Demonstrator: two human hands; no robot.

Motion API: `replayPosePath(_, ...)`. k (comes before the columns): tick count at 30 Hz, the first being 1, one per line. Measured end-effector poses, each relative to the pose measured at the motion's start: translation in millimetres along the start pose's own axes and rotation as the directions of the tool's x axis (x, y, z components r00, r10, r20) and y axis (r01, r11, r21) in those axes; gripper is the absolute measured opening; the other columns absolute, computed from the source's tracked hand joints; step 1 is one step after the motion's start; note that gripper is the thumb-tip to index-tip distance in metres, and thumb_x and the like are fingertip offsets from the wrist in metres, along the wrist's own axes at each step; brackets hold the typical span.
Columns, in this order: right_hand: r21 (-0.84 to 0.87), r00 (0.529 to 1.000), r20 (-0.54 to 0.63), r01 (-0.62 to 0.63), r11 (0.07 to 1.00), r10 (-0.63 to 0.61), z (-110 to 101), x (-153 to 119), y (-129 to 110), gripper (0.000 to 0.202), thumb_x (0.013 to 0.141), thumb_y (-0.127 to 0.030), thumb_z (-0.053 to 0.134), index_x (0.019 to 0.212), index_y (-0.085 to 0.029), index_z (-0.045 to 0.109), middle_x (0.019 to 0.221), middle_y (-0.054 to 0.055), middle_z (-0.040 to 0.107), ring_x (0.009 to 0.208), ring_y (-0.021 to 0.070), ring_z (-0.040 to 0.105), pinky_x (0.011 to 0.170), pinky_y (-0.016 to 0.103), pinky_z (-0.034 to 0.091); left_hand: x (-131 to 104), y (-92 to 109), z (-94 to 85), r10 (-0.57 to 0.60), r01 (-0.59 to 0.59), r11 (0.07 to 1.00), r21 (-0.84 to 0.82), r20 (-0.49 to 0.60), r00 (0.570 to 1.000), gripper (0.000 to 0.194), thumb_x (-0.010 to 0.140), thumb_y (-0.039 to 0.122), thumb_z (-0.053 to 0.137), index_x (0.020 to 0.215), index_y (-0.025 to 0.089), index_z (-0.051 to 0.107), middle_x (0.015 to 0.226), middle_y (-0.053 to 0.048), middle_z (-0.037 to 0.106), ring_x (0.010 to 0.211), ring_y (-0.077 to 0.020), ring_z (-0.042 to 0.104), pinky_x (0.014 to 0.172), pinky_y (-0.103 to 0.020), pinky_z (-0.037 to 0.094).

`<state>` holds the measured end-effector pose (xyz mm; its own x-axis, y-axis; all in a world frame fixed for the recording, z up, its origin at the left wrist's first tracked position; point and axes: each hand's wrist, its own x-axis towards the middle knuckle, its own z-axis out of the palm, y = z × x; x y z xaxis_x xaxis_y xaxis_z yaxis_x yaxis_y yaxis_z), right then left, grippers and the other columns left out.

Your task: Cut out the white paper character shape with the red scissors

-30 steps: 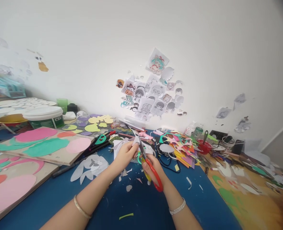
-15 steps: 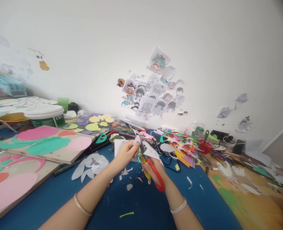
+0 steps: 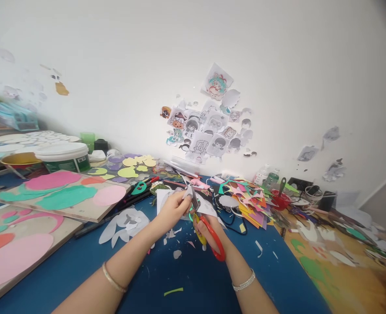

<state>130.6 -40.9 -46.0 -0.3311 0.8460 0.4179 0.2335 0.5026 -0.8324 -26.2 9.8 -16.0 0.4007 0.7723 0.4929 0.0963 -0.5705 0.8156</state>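
Pinched in my left hand [image 3: 177, 207] is a small white piece of paper [image 3: 188, 192], its edge right beside the scissor blades. My right hand [image 3: 209, 226] grips a pair of scissors [image 3: 216, 244] with one red and one yellow handle. The blades point up and away from me, close to my left fingertips. Behind both hands lies a printed white sheet [image 3: 162, 198], partly hidden by them. Paper scraps [image 3: 170, 233] are scattered on the blue tabletop [image 3: 193, 270] below, and a thin green strip [image 3: 173, 291] lies nearer to me.
Boards with coloured paper shapes [image 3: 65, 196] lie at left, near a white-lidded tub [image 3: 62, 157]. White cut-outs [image 3: 127, 224] sit left of my hands. Right of them is a heap of coloured paper [image 3: 250, 203]. Drawings [image 3: 201, 144] cover part of the wall behind.
The view has shifted very slightly, so everything sits a few pixels to the right. Both hands keep nearly the same pose, with the paper still at the scissor blades.
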Motion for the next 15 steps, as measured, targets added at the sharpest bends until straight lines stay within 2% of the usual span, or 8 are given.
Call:
replayPosePath(5,-0.001,1.000,-0.028,0.004,1.000,-0.004,0.1,0.3,0.4,0.058,0.084,-0.064,0.040,0.118,-0.019,0.047,0.068,0.000,0.043,0.054,0.0138,0.037,0.050,0.029,0.036,1.0,1.8,-1.4,-0.009,0.010,1.000,-0.024,0.036,0.999,0.040,0.087,0.040,0.034,0.053,0.020,0.040,0.050,0.003,0.045,0.052,-0.0119,0.043,0.057,-0.024,0.038)
replayPosePath(15,0.020,1.000,-0.029,0.012,1.000,-0.011,1.5,1.2,1.6,0.059,0.084,-0.065,0.040,0.117,-0.017,0.048,0.066,0.000,0.044,0.053,0.0129,0.038,0.049,0.027,0.037,-0.8,-1.8,0.5,-0.032,0.035,0.995,-0.091,0.031,0.999,0.040,0.087,0.041,0.036,0.053,0.019,0.040,0.049,0.003,0.045,0.053,-0.0122,0.046,0.057,-0.025,0.038)
